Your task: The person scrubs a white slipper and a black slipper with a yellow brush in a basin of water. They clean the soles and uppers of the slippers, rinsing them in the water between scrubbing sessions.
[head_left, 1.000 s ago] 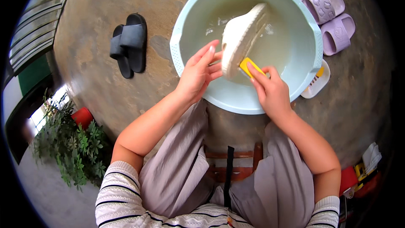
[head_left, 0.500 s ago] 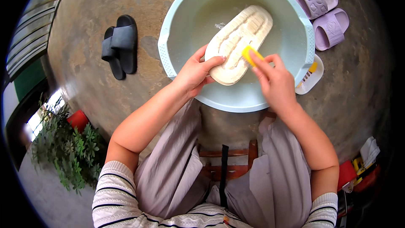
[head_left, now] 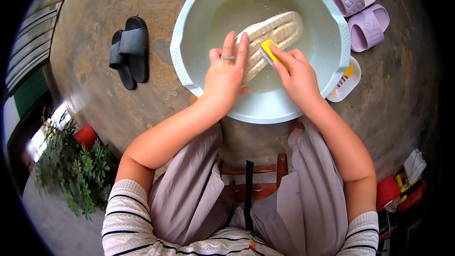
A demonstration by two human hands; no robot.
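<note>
1. White shoe (head_left: 277, 26) sits in the basin (head_left: 265, 117), sole (head_left: 287, 29) up.
2. Left hand (head_left: 225, 77) spreads over it, grip unclear.
3. Right hand (head_left: 298, 77) pinches a yellow brush (head_left: 269, 47) at the sole.
4. Scrubbing seems underway; what remains, unclear.

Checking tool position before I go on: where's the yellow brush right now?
In the head view, the yellow brush is in the right hand over the blue basin, at the shoe's sole, just right of the left hand.
</note>
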